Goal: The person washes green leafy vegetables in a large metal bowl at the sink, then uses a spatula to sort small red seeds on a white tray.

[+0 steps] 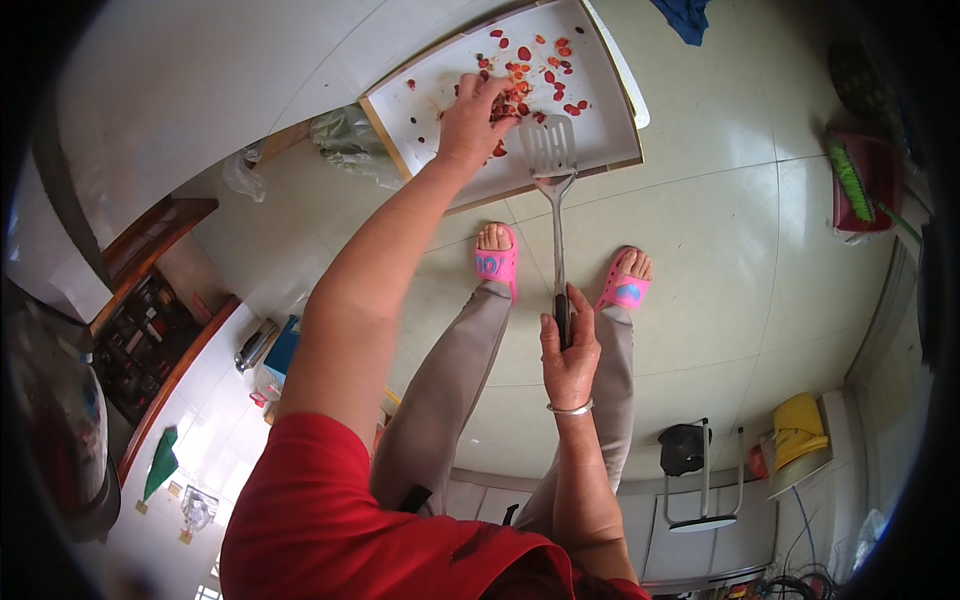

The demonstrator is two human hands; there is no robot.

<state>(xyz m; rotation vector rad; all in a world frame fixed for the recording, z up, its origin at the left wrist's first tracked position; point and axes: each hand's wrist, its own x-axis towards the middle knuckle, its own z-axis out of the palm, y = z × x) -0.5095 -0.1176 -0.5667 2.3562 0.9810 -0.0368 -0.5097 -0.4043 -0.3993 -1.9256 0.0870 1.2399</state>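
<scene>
My left hand reaches into a shallow white-lined tray with tan edges. Its fingers curl over a pile of small red pieces, probably cut fruit or peppers; whether they grip any is hidden. More red and orange bits and a few dark ones lie scattered across the tray, with wet smears around them. In my right hand is the black handle of a metal slotted turner. The turner's slotted head overlaps the tray's near side, close to my left fingertips; I cannot tell whether it touches the tray.
My feet in pink slippers stand on the tiled floor just before the tray. Plastic bags lie left of it. A dustpan with a green brush is at right. Lower right are a stool and a yellow bucket.
</scene>
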